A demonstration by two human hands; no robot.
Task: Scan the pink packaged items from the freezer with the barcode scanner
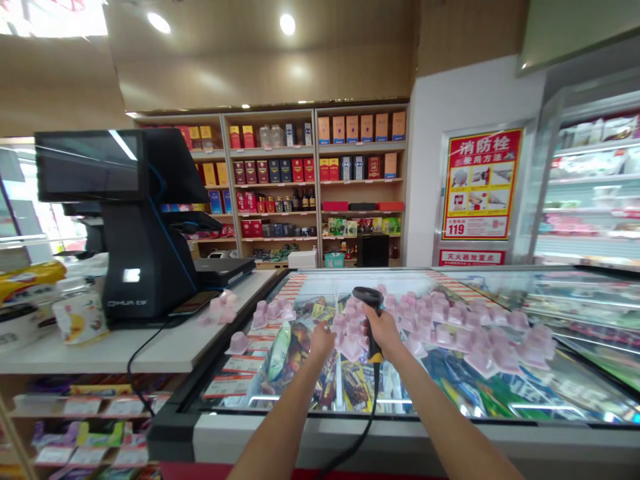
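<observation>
My right hand point(384, 331) is wrapped round the handle of a black and yellow barcode scanner point(367, 293), its head pointing left and its cable hanging toward me. Just left of it, my left hand point(323, 340) is held over the freezer's glass lid with its fingers curled together; what they hold, if anything, I cannot make out. Right beside those fingers are pink translucent cup-shaped pieces point(350, 333). Many more pink pieces point(493, 347) spread across the glass to the right, and a few point(273, 311) lie on the left.
A black checkout terminal point(150, 260) stands on the white counter point(165, 353) at left, with a phone point(195, 303) by its base. Packaged goods show under the glass of the chest freezer point(260, 430). Shelves of boxed bottles point(275, 172) line the back wall.
</observation>
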